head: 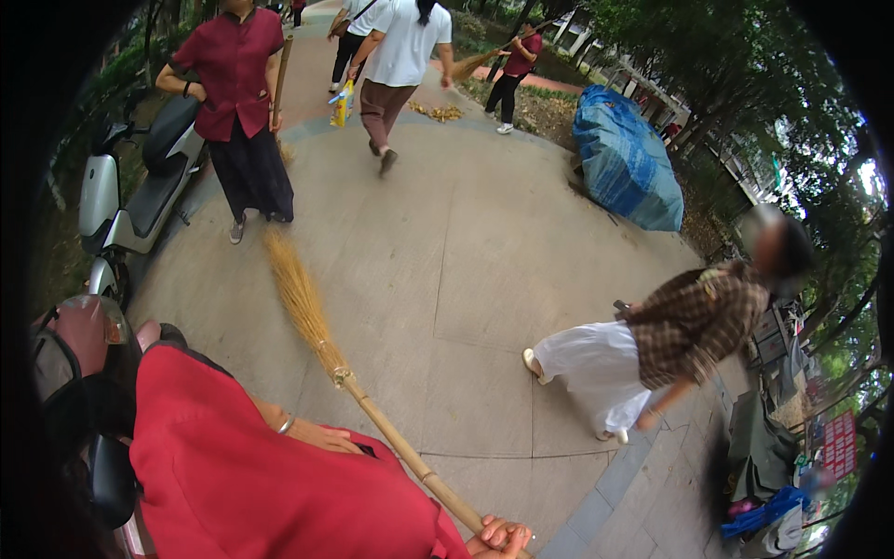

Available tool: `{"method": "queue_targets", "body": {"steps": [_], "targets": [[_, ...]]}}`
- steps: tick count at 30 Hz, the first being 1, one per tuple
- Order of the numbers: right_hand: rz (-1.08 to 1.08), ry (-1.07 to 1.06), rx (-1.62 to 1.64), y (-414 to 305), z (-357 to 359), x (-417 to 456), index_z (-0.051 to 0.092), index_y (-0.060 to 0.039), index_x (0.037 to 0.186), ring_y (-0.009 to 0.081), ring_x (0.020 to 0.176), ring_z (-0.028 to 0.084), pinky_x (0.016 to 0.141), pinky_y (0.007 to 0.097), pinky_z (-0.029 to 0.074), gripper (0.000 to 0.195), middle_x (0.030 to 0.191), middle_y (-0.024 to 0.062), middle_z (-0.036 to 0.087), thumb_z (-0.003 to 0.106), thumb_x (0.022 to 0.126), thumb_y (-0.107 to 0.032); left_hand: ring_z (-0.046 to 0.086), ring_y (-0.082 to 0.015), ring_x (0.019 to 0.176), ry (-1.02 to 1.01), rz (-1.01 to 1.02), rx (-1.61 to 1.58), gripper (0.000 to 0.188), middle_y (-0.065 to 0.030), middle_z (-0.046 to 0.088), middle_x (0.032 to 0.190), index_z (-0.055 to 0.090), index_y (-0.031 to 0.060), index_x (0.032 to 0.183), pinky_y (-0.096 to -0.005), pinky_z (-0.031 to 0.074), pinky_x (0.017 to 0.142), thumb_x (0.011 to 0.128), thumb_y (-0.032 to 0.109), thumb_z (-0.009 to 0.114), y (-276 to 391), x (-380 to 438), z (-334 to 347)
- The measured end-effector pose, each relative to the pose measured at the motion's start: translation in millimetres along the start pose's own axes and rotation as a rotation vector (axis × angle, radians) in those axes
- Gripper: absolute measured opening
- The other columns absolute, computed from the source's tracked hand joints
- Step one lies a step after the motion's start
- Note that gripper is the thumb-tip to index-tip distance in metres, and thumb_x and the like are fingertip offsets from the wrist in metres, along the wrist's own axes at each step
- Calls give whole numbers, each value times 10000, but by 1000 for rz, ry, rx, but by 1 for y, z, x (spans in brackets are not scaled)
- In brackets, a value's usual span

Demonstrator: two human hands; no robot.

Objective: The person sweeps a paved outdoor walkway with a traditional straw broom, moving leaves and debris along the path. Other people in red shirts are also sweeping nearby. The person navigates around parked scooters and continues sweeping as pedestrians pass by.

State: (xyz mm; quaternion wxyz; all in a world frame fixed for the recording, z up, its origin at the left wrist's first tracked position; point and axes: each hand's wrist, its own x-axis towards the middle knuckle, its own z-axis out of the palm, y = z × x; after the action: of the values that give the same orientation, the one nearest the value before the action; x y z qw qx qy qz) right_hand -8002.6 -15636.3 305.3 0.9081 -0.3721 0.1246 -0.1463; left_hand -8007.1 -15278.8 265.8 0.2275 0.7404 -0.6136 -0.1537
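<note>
My right hand [499, 536], at the bottom edge of the view, is wrapped around the bamboo handle [422, 472] of a long broom. The handle slants up and left to a bound neck, and the straw-coloured bristle head [300, 293] fans out over the pavement. My left hand [323, 434], with a silver bangle at the wrist, lies against the front of my red top [279, 482]. Its fingers are stretched out beside a dark-edged opening in the cloth, and no object shows in it.
Parked scooters [150, 189] line the left side. Ahead, a person in a dark red top [234, 77] stands with a pole. Another person sweeps near a leaf pile [438, 112]. A blue tarpaulin [621, 164] covers something at right. A walker [691, 328] passes on the right.
</note>
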Motion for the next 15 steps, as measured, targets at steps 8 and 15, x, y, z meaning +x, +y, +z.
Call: {"method": "queue_targets", "body": {"steps": [8,15], "targets": [[110,-232,190,1,-8,10,546,-131,761,188,713,565,730,394,526,131,761,33,567,614,873,-122,371,-376,1278,372,-676,-7,971,-183,357,1425,333,94,1416,-481,315,1057,640,470,779,-71,-33,-2],[62,-81,189,16,24,27,462,-126,875,101,519,344,555,303,370,78,574,-32,338,499,908,-66,485,-398,1158,150,-835,-92,861,-166,546,1244,473,129,1317,-469,399,974,582,411,821,-180,-12,70]]}}
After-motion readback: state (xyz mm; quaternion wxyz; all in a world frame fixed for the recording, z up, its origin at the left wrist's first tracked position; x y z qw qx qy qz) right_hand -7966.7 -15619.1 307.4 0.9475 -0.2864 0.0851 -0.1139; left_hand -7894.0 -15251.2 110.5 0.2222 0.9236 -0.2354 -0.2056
